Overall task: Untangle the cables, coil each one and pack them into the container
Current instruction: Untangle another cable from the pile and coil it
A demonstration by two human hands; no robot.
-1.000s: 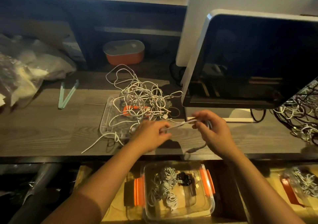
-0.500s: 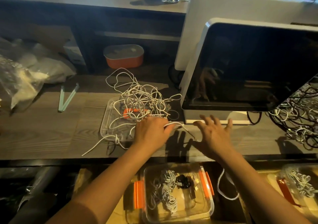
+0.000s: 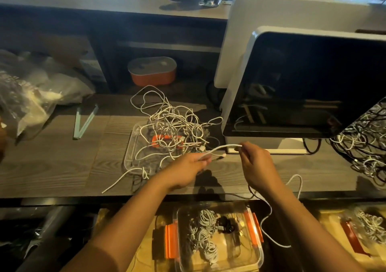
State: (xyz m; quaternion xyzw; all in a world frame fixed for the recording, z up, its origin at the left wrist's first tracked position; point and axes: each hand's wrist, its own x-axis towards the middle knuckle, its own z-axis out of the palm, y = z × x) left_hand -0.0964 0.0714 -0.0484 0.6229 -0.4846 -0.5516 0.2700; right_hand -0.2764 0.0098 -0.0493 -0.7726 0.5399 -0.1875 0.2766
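Head view, desk (image 3: pixel 52 163) with dark wood grain.

Left hand (image 3: pixel 187 167): fingers curled narrow round a white cable (image 3: pixel 221 147), gripping it near the front of the tangle. A plug end pokes out just past the knuckles.
Right hand (image 3: pixel 258 165): thumb and fingertips pinch the same white cable at its raised end, the other fingers loosely bent. The stretch between the two hands arcs slightly upward, clear of the desk.
The rest of the cable runs under the right wrist, loops on the desk near the front edge, then hangs over the edge and down beside the container.

Tangle of cables (image 3: pixel 173 123): mid-desk, white, heaped on a clear lid (image 3: pixel 130 154) with an orange clip (image 3: pixel 155 141). One loose end trails toward the front left of the desk.
Container (image 3: pixel 259 258): clear, orange latches, open, on a lower surface below the desk edge, between the forearms. Inside: several coiled white cables (image 3: pixel 205 227) and one black bundle (image 3: pixel 225 225).

Surroundings: monitor (image 3: pixel 302 83), screen dark, at right behind the hands. Second pile of cables (image 3: pixel 363 144), black and white, at far right. Plastic bags (image 3: pixel 27 98) at left. Orange box (image 3: pixel 152 74) with a grey lid at the back.
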